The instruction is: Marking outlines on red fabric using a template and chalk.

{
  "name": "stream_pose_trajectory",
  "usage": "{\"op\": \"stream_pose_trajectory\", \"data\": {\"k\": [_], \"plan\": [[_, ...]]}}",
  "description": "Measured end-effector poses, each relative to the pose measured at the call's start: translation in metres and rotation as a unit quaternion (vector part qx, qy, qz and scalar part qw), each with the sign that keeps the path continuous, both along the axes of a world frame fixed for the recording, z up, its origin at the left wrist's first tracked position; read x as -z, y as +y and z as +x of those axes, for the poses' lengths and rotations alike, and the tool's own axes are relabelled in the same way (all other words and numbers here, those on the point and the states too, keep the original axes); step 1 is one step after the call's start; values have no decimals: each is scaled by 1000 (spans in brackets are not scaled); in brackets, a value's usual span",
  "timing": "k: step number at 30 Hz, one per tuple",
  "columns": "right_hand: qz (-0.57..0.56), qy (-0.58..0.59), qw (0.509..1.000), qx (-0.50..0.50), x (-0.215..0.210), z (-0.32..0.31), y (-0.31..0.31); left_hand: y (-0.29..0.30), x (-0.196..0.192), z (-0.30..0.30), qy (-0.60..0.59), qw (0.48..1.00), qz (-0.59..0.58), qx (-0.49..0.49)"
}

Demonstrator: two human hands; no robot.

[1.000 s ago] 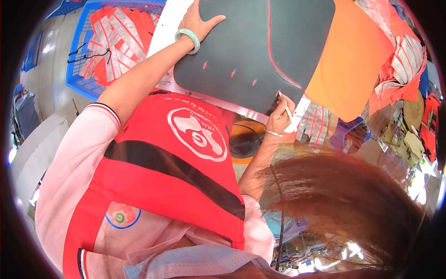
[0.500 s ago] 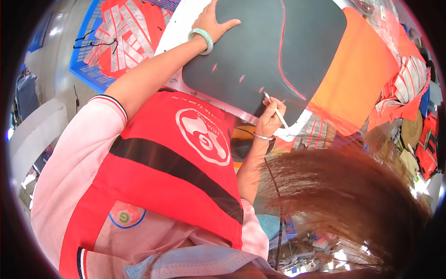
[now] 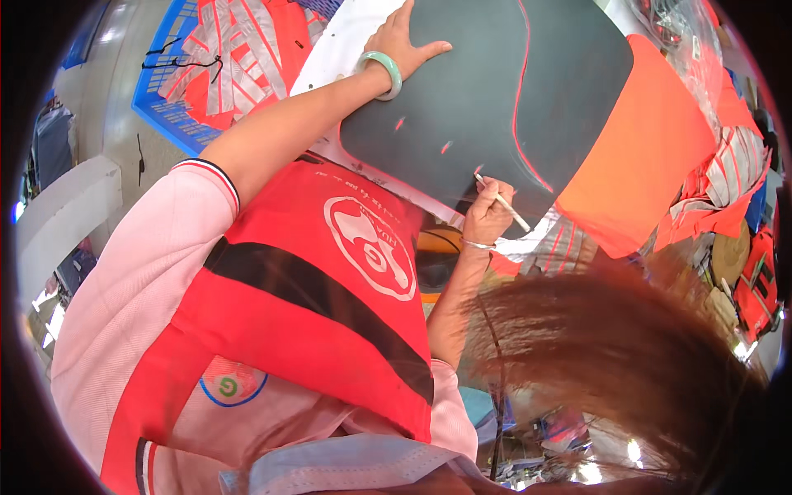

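A large dark grey template sheet (image 3: 445, 91) with rounded corners lies on a white work surface (image 3: 330, 41). Red shows through its long curved slit and a row of short slots. My left hand (image 3: 403, 48) rests on the sheet's left part, palm down, with the thumb stretched out and a pale green bangle at the wrist. Near the sheet's close edge, my right hand (image 3: 488, 216) grips a slim white pen (image 3: 516, 217). The pen's tip is at the nearest short slot, and its back end slants toward the lower right. The fingertips under the pen are partly hidden.
Orange fabric (image 3: 643, 148) reaches out from beneath the sheet on the right. Beside it lie strips of orange and silver material (image 3: 718, 169) and clear plastic wrap (image 3: 672, 33). A blue basket (image 3: 153, 103) of similar pieces stands at the left. Blurred hair covers the lower right.
The whole view has shifted, so the scene sits slightly further right and lower. The pen leans over more, its tip staying at the same slot. My left hand keeps its place on the sheet.
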State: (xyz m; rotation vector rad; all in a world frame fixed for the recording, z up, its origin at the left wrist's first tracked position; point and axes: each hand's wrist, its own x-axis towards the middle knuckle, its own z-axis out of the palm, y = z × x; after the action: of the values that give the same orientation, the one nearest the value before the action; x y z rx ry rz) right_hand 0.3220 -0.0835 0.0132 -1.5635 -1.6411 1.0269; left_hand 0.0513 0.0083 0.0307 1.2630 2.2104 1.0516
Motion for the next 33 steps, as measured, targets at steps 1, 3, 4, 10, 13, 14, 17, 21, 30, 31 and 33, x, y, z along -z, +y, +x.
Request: {"op": "stream_pose_trajectory", "data": {"k": [1, 3, 4, 10, 13, 14, 17, 21, 30, 31, 33], "plan": [[2, 0, 1000, -4, 0, -2, 0, 1, 3, 0, 0, 1000, 2, -4], [35, 79, 996, 25, -1, -14, -5, 0, 11, 1, 41, 999, -18, -4], [23, 71, 997, 14, -2, -23, -8, -1, 15, 2, 42, 999, -19, -9], [66, -3, 996, -59, 9, -41, -9, 0, 28, 1, 78, 995, -57, 8], [98, -21, 993, -68, 10, -44, -4, 1, 29, 2, 83, 995, -62, 2], [97, -21, 993, -70, 9, -45, -2, 1, 28, 2, 78, 995, -68, 0], [232, -56, 966, -100, 6, -50, 1, 1, 34, 2, 77, 994, -72, -9], [76, -46, 993, -79, 3, -46, -2, 1, 36, 2, 73, 995, -73, -11], [79, 21, 986, -144, 0, -98, -8, -2, 34, 5, 80, 995, -52, -11], [88, 10, 985, -150, 1, -101, -8, -3, 34, 5, 82, 995, -52, -14], [100, 0, 983, -152, 2, -102, -7, -3, 35, 6, 82, 995, -51, -15]]}}
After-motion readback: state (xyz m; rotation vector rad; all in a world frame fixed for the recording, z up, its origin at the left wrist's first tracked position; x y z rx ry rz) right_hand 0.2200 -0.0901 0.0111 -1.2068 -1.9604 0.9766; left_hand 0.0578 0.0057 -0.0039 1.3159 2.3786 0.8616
